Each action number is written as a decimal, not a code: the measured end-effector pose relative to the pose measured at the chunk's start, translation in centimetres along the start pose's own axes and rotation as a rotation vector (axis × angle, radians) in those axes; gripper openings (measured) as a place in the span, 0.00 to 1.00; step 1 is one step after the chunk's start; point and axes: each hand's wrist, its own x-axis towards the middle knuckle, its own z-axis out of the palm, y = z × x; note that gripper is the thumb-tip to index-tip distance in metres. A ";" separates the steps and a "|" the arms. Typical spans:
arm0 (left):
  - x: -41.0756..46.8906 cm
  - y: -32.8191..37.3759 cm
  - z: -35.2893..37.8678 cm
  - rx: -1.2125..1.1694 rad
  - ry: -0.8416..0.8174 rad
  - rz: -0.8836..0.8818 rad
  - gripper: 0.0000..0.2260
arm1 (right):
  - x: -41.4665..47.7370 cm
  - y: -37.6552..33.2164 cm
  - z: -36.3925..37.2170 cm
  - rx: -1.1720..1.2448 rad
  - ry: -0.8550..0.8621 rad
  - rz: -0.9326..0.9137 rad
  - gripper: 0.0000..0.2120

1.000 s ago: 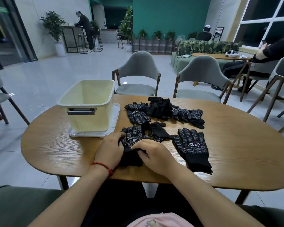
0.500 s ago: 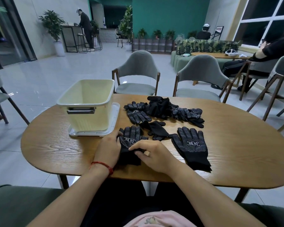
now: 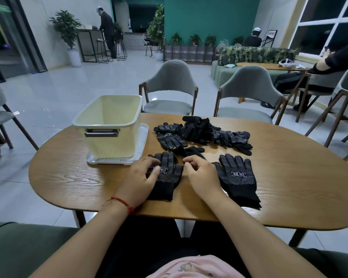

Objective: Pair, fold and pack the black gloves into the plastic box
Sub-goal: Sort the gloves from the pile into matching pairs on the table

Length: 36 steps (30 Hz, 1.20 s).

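Head: glove pile [image 3: 203, 131] beside plastic box [image 3: 109, 141]

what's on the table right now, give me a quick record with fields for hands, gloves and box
left hand: rests on the near glove, fingers over its dotted palm
right hand: fingers curled, between the near glove and the flat glove; grip unclear
flat glove: lies alone, logo up, right of the right hand
glove pile: loose heap further back on the table
plastic box: open, left of the gloves, standing on a white tray; no gloves visible inside
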 end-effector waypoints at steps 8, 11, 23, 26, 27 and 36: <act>0.1 0.5 1.1 0.412 -0.380 0.070 0.31 | -0.1 -0.1 0.3 -0.121 -0.099 -0.088 0.13; 0.2 0.6 1.0 0.456 -0.413 0.045 0.32 | 0.1 -0.1 0.2 -0.138 -0.062 -0.057 0.16; 1.6 2.3 0.6 0.511 -0.328 0.048 0.27 | 0.1 0.6 0.8 -0.312 0.022 -0.122 0.15; 2.5 2.5 1.9 0.473 -0.242 0.036 0.25 | 0.4 0.2 0.9 -0.505 0.061 -0.221 0.19; 2.6 2.5 2.5 0.475 -0.288 0.009 0.27 | 0.9 0.0 0.8 -0.567 0.063 -0.241 0.20; 2.5 2.3 3.7 0.518 -0.485 -0.098 0.30 | 6.5 -2.8 -1.6 -0.345 -0.219 -0.020 0.26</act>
